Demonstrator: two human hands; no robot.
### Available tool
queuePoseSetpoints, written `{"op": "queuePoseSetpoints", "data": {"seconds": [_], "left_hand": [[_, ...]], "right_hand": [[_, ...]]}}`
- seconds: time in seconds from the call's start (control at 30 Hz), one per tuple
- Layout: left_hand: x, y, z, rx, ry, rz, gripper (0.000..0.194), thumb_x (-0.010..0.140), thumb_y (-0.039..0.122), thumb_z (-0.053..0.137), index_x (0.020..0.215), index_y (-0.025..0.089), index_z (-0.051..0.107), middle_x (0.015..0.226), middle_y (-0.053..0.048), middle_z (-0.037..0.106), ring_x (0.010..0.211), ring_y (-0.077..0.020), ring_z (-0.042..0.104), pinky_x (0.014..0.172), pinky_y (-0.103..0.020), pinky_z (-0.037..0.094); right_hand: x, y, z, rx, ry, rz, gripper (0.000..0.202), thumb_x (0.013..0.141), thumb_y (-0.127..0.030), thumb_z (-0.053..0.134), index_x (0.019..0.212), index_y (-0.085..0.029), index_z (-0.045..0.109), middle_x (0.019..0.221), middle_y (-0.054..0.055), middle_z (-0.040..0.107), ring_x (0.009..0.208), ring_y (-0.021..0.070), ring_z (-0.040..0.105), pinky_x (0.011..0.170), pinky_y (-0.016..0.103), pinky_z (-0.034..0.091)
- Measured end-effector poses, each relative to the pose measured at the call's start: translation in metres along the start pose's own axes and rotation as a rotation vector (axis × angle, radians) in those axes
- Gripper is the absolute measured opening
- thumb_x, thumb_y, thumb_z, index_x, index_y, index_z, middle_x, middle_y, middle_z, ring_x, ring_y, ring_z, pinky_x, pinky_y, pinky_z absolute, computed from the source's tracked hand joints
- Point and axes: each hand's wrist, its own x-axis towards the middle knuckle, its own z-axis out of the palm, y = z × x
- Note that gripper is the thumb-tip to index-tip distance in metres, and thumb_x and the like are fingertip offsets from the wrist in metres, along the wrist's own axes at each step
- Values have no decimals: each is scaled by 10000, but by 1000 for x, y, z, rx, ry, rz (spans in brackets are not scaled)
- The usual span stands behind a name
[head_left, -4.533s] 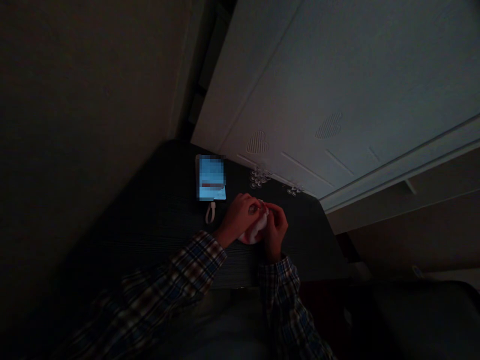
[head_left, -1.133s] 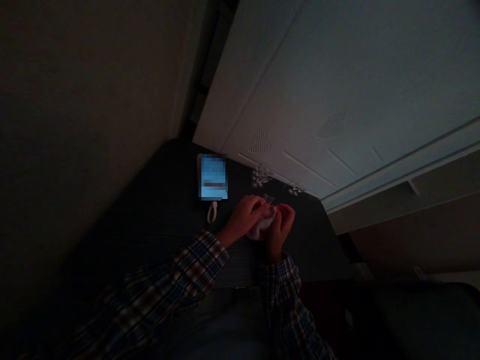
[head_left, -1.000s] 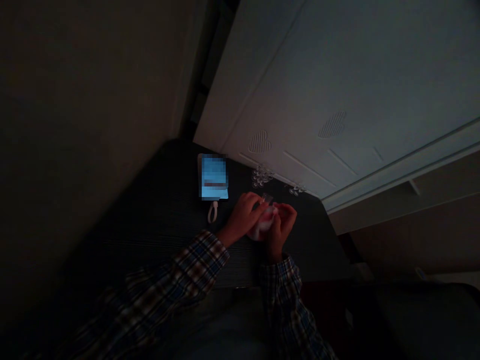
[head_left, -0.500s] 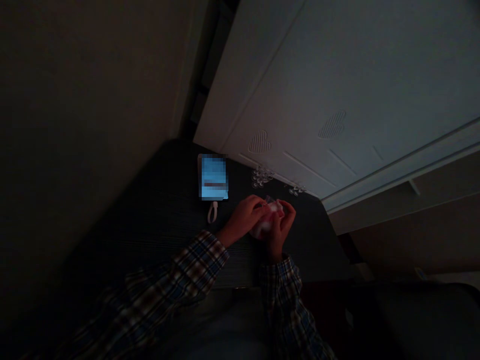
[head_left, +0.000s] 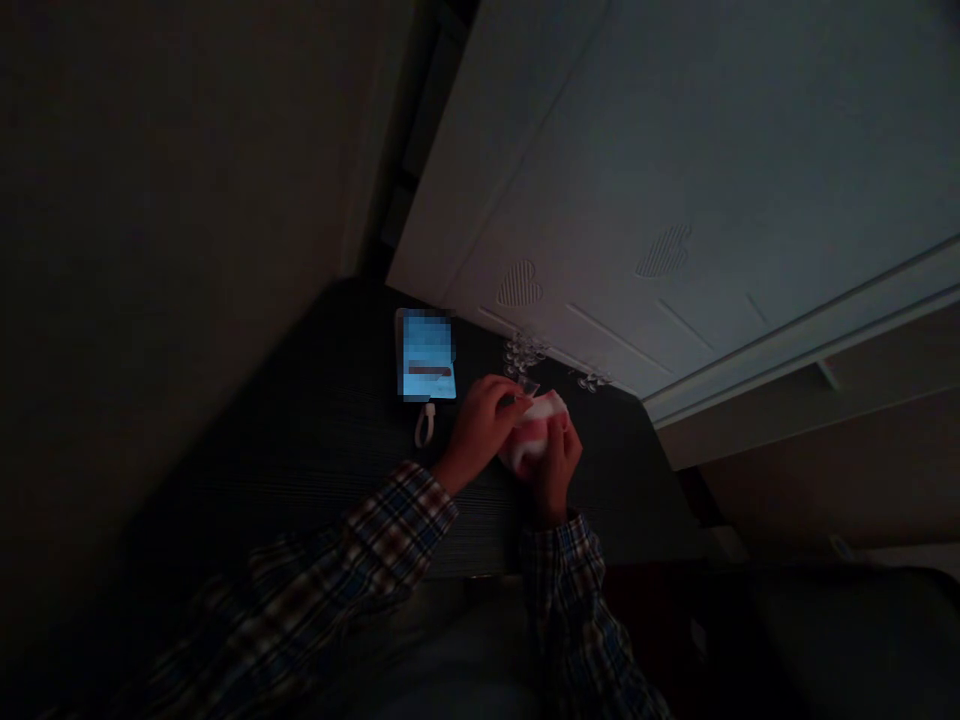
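My left hand (head_left: 487, 418) is closed in a pinch on a small clear piece (head_left: 528, 384), glass or plastic by its look, its exact kind too dim to tell. A pink and white cloth (head_left: 534, 432) is bunched in my right hand (head_left: 556, 460), whose thumb presses on its front. The fingertips of my left hand are right at the cloth's upper left edge, and whether they touch it I cannot tell. Both hands are above the dark wood-grain table (head_left: 337, 460). Just beyond them lies a pile of small clear pieces (head_left: 523, 352).
Right of the pile sits a smaller cluster of clear pieces (head_left: 594, 381). A phone with a lit screen (head_left: 427, 352) lies at the left, a light strap loop (head_left: 425, 425) below it. A white panel with heart reliefs (head_left: 600, 200) rises along the table's back edge.
The clear piece has come up out of the cloth's folds in my left fingers. My right fingers have drawn in, and more of the cloth shows.
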Motion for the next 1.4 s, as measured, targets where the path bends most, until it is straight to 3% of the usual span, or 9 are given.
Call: {"op": "queuePoseSetpoints", "data": {"seconds": [0.1, 0.33, 0.47, 0.6, 0.7, 0.87, 1.0, 1.13, 1.4], "left_hand": [[-1, -3, 1, 40, 7, 4, 140, 814, 307, 540, 852, 182, 591, 973, -48, 575, 980, -186, 530, 864, -328, 430], [-7, -3, 1, 46, -150, -12, 158, 759, 273, 607, 886, 195, 556, 831, -10, 604, 793, -164, 566, 710, -286, 450], [-7, -1, 1, 103, -157, 27, 154, 739, 276, 633, 860, 201, 575, 780, -4, 596, 778, -172, 552, 686, -284, 431], [-3, -1, 0, 176, -164, 14, 146, 747, 316, 623, 831, 199, 601, 757, -8, 604, 776, -184, 539, 678, -292, 414], [-3, -2, 0, 216, -159, -1, 137, 751, 317, 617, 811, 194, 603, 790, -12, 611, 803, -184, 534, 710, -292, 410], [-6, -2, 2, 198, -126, 2, 150, 753, 267, 614, 876, 189, 577, 829, -16, 593, 826, -178, 524, 732, -287, 417], [-9, -2, 2, 142, -152, 14, 215, 739, 264, 636, 924, 200, 548, 816, -6, 566, 814, -168, 527, 704, -270, 428], [-7, -1, 1, 143, -149, 23, 180, 752, 260, 622, 901, 199, 543, 827, -6, 568, 819, -167, 529, 720, -274, 430], [-6, -2, 1, 125, -122, 31, 189, 780, 147, 543, 962, 198, 525, 941, -20, 587, 880, -168, 544, 791, -292, 437]], "right_hand": [[2, 2, -3, 36, 64, 25, 460, 867, -466, 364, 1150, -155, 551, 847, 48, 617, 633, 131, 544, 535, 241, 435], [4, 9, -6, 132, 268, 72, 507, 863, -505, 347, 1215, -163, 476, 835, 45, 604, 545, 120, 542, 459, 241, 436], [-1, 0, -5, 66, 153, -5, 452, 866, -470, 353, 1170, -174, 510, 892, 58, 615, 726, 169, 595, 585, 293, 487], [-7, -8, 0, 93, -12, 53, 486, 861, -498, 318, 1148, -179, 544, 947, 77, 634, 866, 195, 600, 667, 325, 499], [-8, -9, 2, 155, 4, 144, 555, 863, -539, 245, 1129, -164, 556, 889, 68, 651, 772, 180, 623, 620, 317, 509], [-4, -7, 0, 257, 88, 319, 551, 832, -587, 316, 924, -136, 619, 679, 29, 636, 555, 147, 594, 499, 271, 475], [0, -8, -2, 175, 71, 187, 493, 841, -548, 339, 774, -137, 604, 584, 0, 568, 474, 105, 502, 451, 227, 402], [1, -7, -3, 104, 11, 89, 332, 802, -451, 486, 657, -159, 549, 543, -39, 487, 464, 78, 421, 440, 204, 335], [0, -9, 5, 39, -72, 57, 247, 754, -396, 568, 853, -171, 556, 644, -36, 552, 523, 84, 475, 477, 195, 359]]}}
